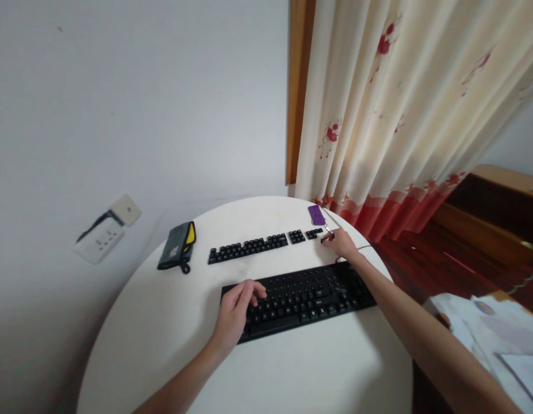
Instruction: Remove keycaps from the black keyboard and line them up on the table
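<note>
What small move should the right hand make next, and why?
Probably set the black piece down at the right end of the keycap row: the right hand pinches it just beside that end, while the left hand rests on the keyboard.

Soft daylight enters through the curtain point(404, 115) on the right; the room is evenly bright. The wall point(119, 86) darkens toward the lower left. Only a weak shadow lies beneath the left hand point(238, 313) on the table point(292, 368). Corners stretch from lens distortion; detail slightly soft throughout
</note>
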`<state>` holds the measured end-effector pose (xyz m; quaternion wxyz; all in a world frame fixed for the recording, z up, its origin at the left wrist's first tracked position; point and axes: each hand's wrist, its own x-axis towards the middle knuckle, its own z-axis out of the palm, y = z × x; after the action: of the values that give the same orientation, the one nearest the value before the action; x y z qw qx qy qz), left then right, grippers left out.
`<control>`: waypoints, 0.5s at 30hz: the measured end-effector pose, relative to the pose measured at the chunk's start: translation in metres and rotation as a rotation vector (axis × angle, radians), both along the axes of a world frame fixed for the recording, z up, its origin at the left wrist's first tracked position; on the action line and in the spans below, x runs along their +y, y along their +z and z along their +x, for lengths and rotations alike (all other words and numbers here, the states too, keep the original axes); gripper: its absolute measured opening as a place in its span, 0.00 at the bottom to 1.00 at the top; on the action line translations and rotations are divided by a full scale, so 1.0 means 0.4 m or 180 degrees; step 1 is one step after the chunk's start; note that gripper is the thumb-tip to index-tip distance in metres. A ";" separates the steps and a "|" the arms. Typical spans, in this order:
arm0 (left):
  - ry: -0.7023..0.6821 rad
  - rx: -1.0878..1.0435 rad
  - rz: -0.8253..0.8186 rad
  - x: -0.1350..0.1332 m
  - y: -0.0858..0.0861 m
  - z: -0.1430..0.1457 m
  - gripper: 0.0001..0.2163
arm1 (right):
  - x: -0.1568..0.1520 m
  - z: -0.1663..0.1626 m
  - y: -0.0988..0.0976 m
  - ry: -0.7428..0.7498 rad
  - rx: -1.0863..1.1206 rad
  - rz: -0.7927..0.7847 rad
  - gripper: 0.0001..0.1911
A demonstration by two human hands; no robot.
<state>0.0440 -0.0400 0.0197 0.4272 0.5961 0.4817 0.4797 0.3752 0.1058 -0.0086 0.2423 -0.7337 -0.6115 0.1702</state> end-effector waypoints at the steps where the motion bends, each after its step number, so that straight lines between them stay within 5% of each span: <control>1: -0.0014 0.0003 0.0006 0.001 0.001 -0.001 0.20 | 0.007 -0.001 -0.007 -0.0033 -0.0017 -0.0021 0.11; 15: -0.0098 0.0084 -0.0028 0.011 0.007 -0.007 0.19 | 0.045 -0.007 -0.050 -0.0448 -0.0103 -0.0086 0.10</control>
<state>0.0414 -0.0356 0.0224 0.4307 0.6078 0.4803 0.4630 0.3726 0.1239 -0.0287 0.2338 -0.7808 -0.5599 0.1490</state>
